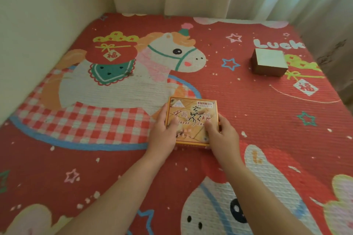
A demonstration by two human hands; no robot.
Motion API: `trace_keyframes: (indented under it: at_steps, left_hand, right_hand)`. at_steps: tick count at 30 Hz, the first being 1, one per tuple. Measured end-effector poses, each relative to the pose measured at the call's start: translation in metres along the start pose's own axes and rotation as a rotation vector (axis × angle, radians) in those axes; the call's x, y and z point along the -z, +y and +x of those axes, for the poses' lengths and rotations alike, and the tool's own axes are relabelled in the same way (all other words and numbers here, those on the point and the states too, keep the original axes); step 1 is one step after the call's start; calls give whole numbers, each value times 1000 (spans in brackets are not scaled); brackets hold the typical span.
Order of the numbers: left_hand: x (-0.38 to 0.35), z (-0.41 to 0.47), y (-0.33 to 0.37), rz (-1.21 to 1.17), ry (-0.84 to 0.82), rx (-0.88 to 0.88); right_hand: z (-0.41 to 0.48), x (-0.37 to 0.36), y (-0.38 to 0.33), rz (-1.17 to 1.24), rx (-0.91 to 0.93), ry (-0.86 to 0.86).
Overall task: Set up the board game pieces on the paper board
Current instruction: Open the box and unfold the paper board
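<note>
As both hands (164, 131) (222, 136) grip it, the game box (193, 109) is closed.

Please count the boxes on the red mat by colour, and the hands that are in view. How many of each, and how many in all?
orange game box: 1, held at its sides by both hands
grey-topped box: 1, alone, farther off on the red mat
hands: 2, left hand and right hand
total: 4
</note>
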State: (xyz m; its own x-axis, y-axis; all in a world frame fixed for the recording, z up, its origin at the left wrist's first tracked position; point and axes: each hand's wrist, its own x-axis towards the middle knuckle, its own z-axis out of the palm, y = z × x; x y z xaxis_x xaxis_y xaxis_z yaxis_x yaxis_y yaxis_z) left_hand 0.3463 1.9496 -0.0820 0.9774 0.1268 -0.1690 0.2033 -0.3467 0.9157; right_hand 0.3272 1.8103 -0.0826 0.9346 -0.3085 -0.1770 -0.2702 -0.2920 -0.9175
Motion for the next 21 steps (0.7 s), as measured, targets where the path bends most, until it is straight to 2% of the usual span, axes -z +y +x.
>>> trace_keyframes:
  at_steps: [6, 10, 14, 18, 21]
  left_hand:
    - [-11, 2, -21, -23, 111, -66]
    - [-8, -12, -31, -17, 121, -167]
    - [4, -41, -28, 162, 17, -211]
    - [20, -72, -25, 222, -250, -195]
    - [27, -87, -33, 402, -271, -210]
  right_hand:
    - [8, 1, 13, -179, 86, -18]
    - [-10, 7, 16, -208, 158, -4]
    - [-37, 6, 18, -303, 231, 52]
    - [-61, 8, 20, -411, 244, 58]
    - [-76, 13, 20, -518, 261, -15]
